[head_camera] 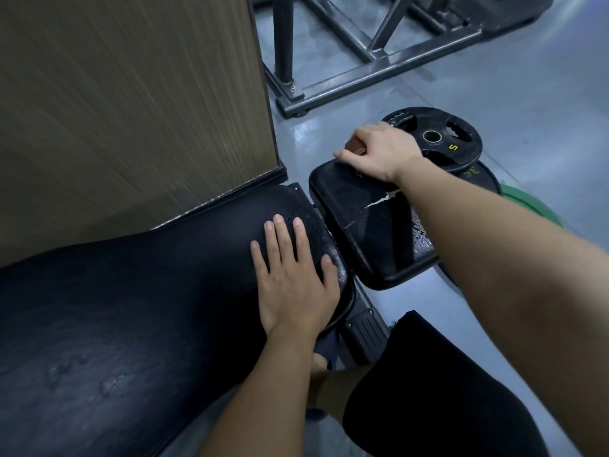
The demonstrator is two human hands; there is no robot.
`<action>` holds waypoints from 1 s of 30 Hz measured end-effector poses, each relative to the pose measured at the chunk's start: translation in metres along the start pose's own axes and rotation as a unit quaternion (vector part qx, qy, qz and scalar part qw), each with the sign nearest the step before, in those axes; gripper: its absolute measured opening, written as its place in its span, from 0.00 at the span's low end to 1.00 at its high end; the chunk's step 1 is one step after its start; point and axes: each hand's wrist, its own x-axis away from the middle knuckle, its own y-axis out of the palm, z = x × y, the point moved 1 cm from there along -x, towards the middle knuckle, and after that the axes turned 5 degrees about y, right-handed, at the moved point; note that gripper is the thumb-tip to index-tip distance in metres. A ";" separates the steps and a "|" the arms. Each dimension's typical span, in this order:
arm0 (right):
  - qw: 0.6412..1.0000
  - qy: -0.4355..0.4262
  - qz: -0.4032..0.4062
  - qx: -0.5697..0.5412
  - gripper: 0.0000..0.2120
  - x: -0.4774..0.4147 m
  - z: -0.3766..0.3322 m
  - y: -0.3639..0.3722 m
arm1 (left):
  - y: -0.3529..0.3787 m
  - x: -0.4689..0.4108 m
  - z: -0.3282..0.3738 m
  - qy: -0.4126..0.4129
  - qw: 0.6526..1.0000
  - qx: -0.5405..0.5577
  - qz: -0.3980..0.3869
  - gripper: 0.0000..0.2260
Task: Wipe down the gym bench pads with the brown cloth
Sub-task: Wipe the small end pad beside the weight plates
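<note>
Dim, cool light; pale glare on the floor (329, 133); wide-angle bending at edges.

Seat pad (369, 225) as ref. Left of it: narrow gap only, then back pad (148, 308); wood panel (131, 94) walls off far-left. Far side: bare floor (313, 133) strip, open up to steel frame (346, 81). Far-right: plates (474, 146) stacked just beside pad edge. Near side: floor open betw. pad & leg (428, 390). R forearm (494, 258) crosses over right edge.
</note>
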 end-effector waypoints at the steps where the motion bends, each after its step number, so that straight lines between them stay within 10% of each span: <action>1: 1.000 -0.001 0.006 -0.005 0.33 0.002 -0.001 0.001 | 0.000 0.000 0.000 -0.002 1.000 0.000 -0.002 0.34; 14: 0.997 -0.073 0.005 -0.004 0.45 0.008 -0.008 0.000 | 0.000 0.000 0.001 -0.004 1.000 -0.006 0.008 0.34; 30: 0.931 0.349 0.081 -0.068 0.58 0.137 0.032 -0.002 | -0.004 -0.001 0.000 -0.002 1.000 0.018 0.005 0.34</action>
